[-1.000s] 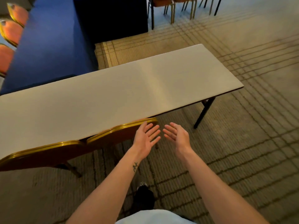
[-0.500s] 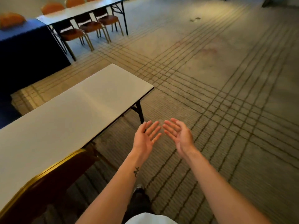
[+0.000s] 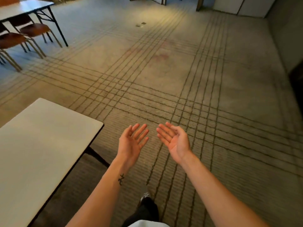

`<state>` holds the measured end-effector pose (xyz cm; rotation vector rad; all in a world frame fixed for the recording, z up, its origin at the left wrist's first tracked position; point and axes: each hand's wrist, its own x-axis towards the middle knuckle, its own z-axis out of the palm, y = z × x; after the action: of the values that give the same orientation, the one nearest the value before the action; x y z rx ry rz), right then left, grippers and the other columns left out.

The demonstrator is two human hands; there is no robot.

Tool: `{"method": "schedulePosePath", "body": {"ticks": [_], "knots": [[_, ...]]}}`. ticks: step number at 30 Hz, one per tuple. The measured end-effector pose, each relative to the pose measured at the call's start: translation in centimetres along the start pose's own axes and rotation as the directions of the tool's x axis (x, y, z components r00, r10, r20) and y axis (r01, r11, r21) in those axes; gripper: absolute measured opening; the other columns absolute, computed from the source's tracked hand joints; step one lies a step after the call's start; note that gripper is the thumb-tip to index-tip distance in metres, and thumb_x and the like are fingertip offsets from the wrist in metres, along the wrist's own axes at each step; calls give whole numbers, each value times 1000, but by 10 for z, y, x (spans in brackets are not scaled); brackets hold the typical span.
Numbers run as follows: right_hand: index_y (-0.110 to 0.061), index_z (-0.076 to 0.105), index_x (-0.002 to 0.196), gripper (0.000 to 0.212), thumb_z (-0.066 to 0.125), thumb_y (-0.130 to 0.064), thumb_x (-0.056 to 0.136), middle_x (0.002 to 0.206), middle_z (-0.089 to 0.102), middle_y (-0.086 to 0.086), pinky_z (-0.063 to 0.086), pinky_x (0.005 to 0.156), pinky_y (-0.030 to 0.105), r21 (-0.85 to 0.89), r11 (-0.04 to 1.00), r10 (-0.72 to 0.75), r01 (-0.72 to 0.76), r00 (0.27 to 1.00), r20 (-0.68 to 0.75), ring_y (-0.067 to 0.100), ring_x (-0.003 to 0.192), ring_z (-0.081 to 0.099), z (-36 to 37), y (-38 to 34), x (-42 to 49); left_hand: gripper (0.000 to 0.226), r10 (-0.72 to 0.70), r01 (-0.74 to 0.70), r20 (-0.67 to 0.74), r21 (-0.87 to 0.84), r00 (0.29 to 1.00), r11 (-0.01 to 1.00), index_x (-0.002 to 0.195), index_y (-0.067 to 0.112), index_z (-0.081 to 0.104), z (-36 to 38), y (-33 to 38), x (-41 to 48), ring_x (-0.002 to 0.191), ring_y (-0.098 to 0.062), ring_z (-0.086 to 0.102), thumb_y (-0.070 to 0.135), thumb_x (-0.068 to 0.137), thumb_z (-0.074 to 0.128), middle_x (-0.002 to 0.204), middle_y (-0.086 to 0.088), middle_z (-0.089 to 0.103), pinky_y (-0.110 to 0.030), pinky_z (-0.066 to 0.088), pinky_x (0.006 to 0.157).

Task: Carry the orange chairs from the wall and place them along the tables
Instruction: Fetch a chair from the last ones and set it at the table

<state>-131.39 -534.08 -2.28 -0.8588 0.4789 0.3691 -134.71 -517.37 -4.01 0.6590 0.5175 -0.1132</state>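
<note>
Floor: beige ribbed carpet (image 3: 229, 79), crossed by bands of dark grid lines.
Landmark: white rectangular folding table with black edge and legs (image 3: 41, 145).
Far beyond the landmark table: second white black-legged table (image 3: 21, 7), with orange-brown padded chairs on metal legs (image 3: 33, 29) tucked beneath.
Far right of it: pale wall panels (image 3: 246, 5); warm light patch (image 3: 164, 15) on the carpet before them.

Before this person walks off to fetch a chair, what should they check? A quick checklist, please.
1. Left hand free: ok, open, empty.
2. Right hand free: ok, open, empty.
3. Carpet ahead fit for walking: ok; only small scraps far off.
4. Near table corner out of the way: ok, left of the hands.
5. Wall stock: cannot tell, none in view; the only chairs seen stand at the far table.
</note>
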Motion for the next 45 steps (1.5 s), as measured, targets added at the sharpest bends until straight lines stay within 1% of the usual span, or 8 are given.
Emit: {"method": "schedulePosePath", "body": {"ticks": [4,11,19,27,32,38,41,45], "knots": [[-3,58,118,28,40,-17,102,124,67,26,53,95,44,50,996,-75,76,997,-26,38,117,64,33,-61,59,37,-11,7,72,56,997,998,131,11,55,57,39,76,126,-29,61,35,106,41,132,-14,67,-46,40,114],[-4,58,119,29,40,-18,102,125,66,26,52,97,45,110,984,-140,141,990,-19,39,118,64,79,-147,160,36,-24,12,163,73,986,997,130,12,54,142,91,188,126,-29,62,35,106,40,130,-14,68,-45,42,111],[-2,57,126,34,39,-21,103,120,70,22,55,93,42,116,984,-137,131,990,45,35,110,69,104,-247,323,36,7,-22,167,91,986,996,127,12,56,233,115,351,127,-30,61,35,105,40,132,-14,67,-46,41,112],[-2,56,129,37,38,-23,105,120,70,20,53,96,43,74,993,-97,88,986,136,34,112,68,149,-357,462,38,76,-82,130,45,989,996,130,11,54,328,156,486,127,-31,61,34,105,39,133,-16,66,-47,39,113],[-2,55,131,37,39,-22,104,122,70,20,50,102,46,48,997,-67,60,982,177,34,113,68,189,-399,537,40,121,-124,100,26,988,992,132,9,54,359,196,555,127,-31,60,34,105,40,134,-16,66,-47,40,114],[-2,54,133,39,39,-23,104,123,70,19,52,98,43,34,999,-21,14,978,208,33,114,68,251,-425,655,42,145,-146,61,14,988,989,135,9,53,367,255,666,130,-32,59,34,105,40,133,-16,66,-50,34,119],[-2,54,133,38,39,-22,104,122,70,19,53,96,42,15,1000,-3,0,976,216,33,114,68,298,-434,724,42,161,-160,57,-16,985,987,135,8,54,369,301,732,129,-32,59,34,105,39,133,-16,66,-48,36,118],[-1,53,133,38,40,-21,104,123,69,21,52,100,44,28,1000,9,-14,980,197,35,115,67,365,-451,806,39,150,-147,54,-64,987,987,132,10,54,380,368,818,129,-33,59,34,105,40,133,-17,66,-50,31,120]]}}
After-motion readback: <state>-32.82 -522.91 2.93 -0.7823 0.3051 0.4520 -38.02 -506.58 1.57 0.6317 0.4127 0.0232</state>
